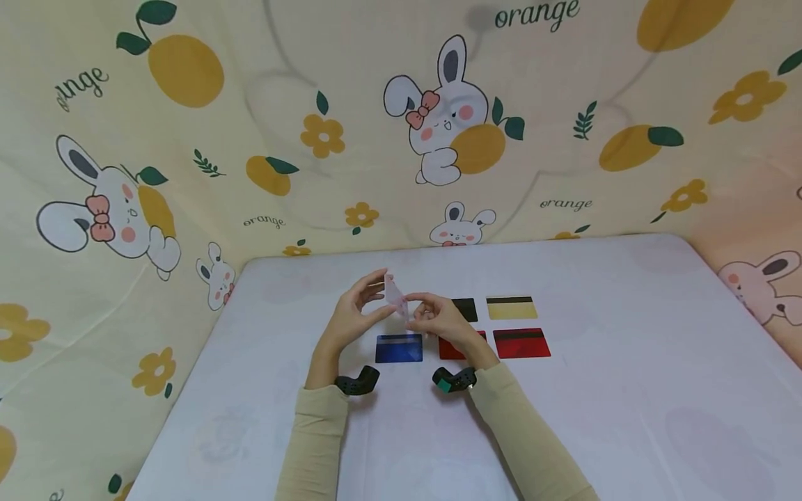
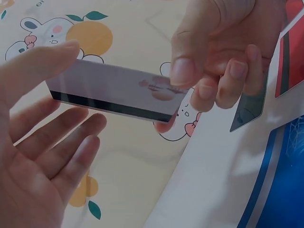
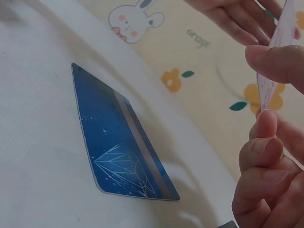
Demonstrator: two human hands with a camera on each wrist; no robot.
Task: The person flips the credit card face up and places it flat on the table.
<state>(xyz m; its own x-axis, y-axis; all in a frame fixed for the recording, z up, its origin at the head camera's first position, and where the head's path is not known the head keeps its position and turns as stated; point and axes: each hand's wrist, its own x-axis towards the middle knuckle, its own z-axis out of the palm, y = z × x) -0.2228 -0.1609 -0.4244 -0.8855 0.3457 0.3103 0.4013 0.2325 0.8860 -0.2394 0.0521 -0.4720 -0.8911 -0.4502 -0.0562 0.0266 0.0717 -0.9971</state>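
A pale pink card (image 1: 395,298) with a dark stripe is held up above the table between both hands. My left hand (image 1: 348,314) pinches one end with thumb and forefinger, its other fingers loosely spread below. The opposite end is pinched by my right hand (image 1: 446,321), whose remaining fingers are curled. In the left wrist view the card's striped side (image 2: 111,90) shows; in the right wrist view it is nearly edge-on. A blue card (image 1: 399,348) lies below the hands. My right hand and wrist partly cover a black card (image 1: 466,309) and a red card (image 1: 452,348).
To the right lie a gold card (image 1: 512,308) with a dark stripe and a second red card (image 1: 522,343), flat on the white tabletop (image 1: 601,403). Behind the table hangs a cream cloth (image 1: 351,56) printed with rabbits and oranges. Black devices sit on both wrists.
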